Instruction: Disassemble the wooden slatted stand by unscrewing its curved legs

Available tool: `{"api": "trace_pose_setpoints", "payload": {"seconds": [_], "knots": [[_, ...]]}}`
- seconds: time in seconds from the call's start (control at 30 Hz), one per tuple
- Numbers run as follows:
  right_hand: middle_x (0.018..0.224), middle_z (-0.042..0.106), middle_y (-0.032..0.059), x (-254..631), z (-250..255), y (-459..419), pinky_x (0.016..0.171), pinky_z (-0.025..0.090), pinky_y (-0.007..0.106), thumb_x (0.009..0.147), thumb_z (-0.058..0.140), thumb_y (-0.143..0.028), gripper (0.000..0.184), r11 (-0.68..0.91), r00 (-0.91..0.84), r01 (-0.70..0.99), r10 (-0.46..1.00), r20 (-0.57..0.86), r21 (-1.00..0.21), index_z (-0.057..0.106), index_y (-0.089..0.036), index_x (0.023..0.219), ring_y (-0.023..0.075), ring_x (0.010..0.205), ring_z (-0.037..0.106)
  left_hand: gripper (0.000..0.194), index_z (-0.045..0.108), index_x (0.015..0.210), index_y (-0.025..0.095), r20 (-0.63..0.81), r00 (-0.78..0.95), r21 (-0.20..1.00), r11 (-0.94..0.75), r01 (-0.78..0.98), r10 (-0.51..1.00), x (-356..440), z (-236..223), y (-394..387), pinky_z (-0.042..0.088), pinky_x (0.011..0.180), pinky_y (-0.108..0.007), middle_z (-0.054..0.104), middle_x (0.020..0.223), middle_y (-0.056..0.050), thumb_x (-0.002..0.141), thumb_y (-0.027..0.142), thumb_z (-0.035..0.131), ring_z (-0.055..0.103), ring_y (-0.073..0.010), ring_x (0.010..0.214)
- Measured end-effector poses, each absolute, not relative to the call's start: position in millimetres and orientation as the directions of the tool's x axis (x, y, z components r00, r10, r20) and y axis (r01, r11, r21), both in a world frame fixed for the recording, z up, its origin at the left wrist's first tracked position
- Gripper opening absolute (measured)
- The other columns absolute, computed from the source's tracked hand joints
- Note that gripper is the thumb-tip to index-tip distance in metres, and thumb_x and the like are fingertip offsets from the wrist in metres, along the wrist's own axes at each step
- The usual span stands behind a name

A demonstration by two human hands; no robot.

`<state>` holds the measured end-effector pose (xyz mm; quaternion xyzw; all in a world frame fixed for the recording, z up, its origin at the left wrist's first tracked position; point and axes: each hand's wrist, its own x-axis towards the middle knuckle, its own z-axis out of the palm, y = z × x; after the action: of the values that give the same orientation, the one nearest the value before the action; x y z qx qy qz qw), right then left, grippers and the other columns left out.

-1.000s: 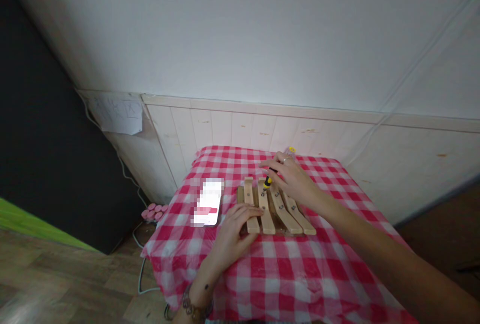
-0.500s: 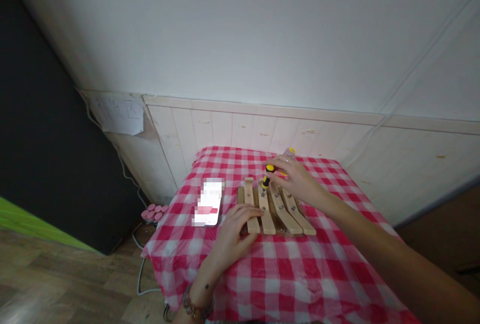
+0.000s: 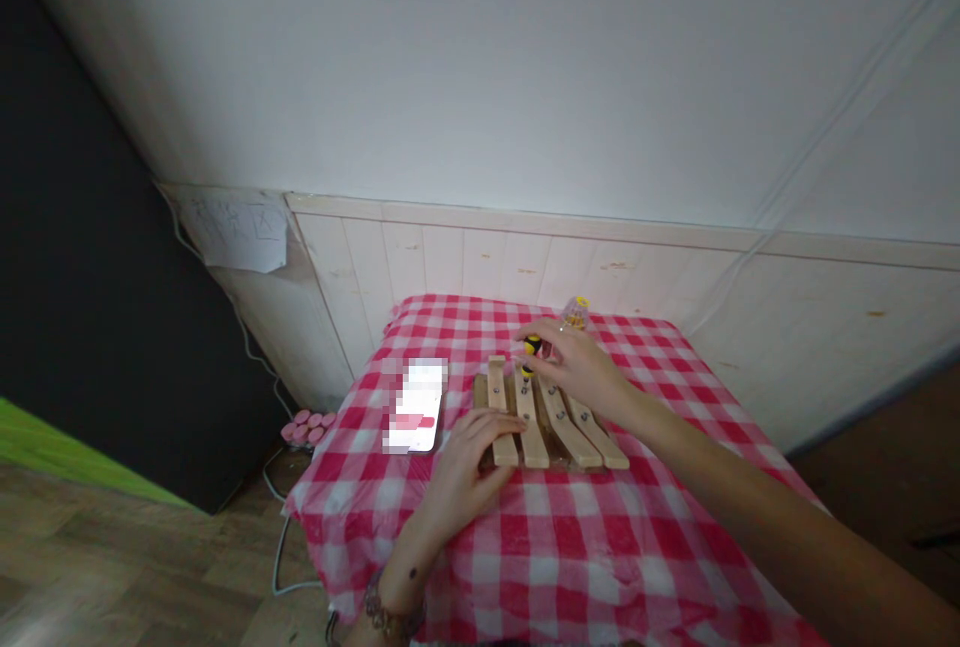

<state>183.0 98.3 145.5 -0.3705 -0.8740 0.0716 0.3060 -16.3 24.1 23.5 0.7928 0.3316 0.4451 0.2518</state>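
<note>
A small wooden slatted rack (image 3: 546, 422) with several screws lies on the red-and-white checked tablecloth (image 3: 570, 537). My left hand (image 3: 466, 464) rests flat on the rack's near left corner, fingers stretched over the slats. My right hand (image 3: 576, 363) is closed round a yellow-and-black screwdriver (image 3: 531, 350) that stands nearly upright with its tip on the second slat from the left, near the far end.
A phone (image 3: 416, 404) with a lit screen lies on the cloth left of the rack. A small clear jar with a yellow lid (image 3: 576, 311) stands behind my right hand. A white panelled wall runs behind the table; cables and pink objects (image 3: 307, 423) lie on the floor at left.
My right hand has raised the screwdriver from a slant to nearly upright over the slat and shifted slightly left. My left hand has stayed on the rack.
</note>
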Motion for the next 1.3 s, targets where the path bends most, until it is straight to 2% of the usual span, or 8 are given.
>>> {"api": "trace_pose_setpoints", "payload": {"seconds": [0.1,0.33,0.53,0.77,1.07,1.3], "knots": [[0.107,0.076,0.0088,184,142,102,0.086,0.058,0.040,0.102,0.052,-0.026,0.018,0.718,-0.521,0.600,0.685,0.509,-0.353,0.068,-0.023,0.111,0.0233,0.097,0.072,0.038,0.063,0.122,0.023,0.542,0.386,0.696,-0.656,0.292,0.747,-17,23,24,0.045,0.111,-0.048,0.071,0.126,-0.007,0.087,0.008,0.059,0.062,-0.0258,0.121],[0.119,0.069,0.0133,205,138,100,0.097,0.054,0.050,0.101,0.040,-0.016,0.032,0.771,-0.583,0.582,0.617,0.529,-0.258,0.060,-0.023,0.125,0.0275,0.116,0.065,0.039,0.063,0.122,0.024,0.529,0.393,0.701,-0.648,0.297,0.752,-17,22,25,0.045,0.112,-0.050,0.071,0.127,-0.007,0.086,0.009,0.059,0.062,-0.0269,0.121],[0.117,0.066,0.0129,212,147,87,0.099,0.053,0.050,0.102,0.036,-0.016,0.033,0.775,-0.551,0.560,0.612,0.567,-0.293,0.059,-0.025,0.125,0.0276,0.114,0.063,0.036,0.063,0.122,0.024,0.543,0.384,0.695,-0.656,0.293,0.747,-17,22,25,0.045,0.111,-0.050,0.071,0.127,-0.008,0.089,0.011,0.058,0.062,-0.0270,0.121],[0.116,0.065,0.0104,208,140,67,0.098,0.054,0.044,0.103,0.037,-0.016,0.034,0.786,-0.661,0.525,0.619,0.425,-0.328,0.059,-0.027,0.126,0.0241,0.113,0.063,0.035,0.064,0.121,0.024,0.550,0.380,0.695,-0.660,0.284,0.743,-16,23,25,0.047,0.110,-0.048,0.072,0.125,-0.008,0.090,0.010,0.056,0.063,-0.0267,0.121],[0.119,0.063,0.0093,210,133,68,0.101,0.054,0.047,0.102,0.037,-0.013,0.040,0.777,-0.660,0.536,0.629,0.411,-0.329,0.057,-0.029,0.132,0.0242,0.116,0.062,0.033,0.064,0.121,0.023,0.563,0.372,0.698,-0.665,0.265,0.739,-16,19,26,0.047,0.109,-0.050,0.072,0.123,-0.010,0.091,0.012,0.056,0.063,-0.0283,0.121],[0.121,0.064,0.0097,208,136,65,0.101,0.055,0.047,0.101,0.035,-0.010,0.039,0.798,-0.694,0.521,0.603,0.393,-0.304,0.056,-0.028,0.129,0.0242,0.118,0.062,0.038,0.063,0.123,0.024,0.562,0.378,0.692,-0.668,0.272,0.736,-16,19,26,0.048,0.108,-0.049,0.071,0.125,-0.008,0.089,0.008,0.055,0.063,-0.0269,0.121]]}}
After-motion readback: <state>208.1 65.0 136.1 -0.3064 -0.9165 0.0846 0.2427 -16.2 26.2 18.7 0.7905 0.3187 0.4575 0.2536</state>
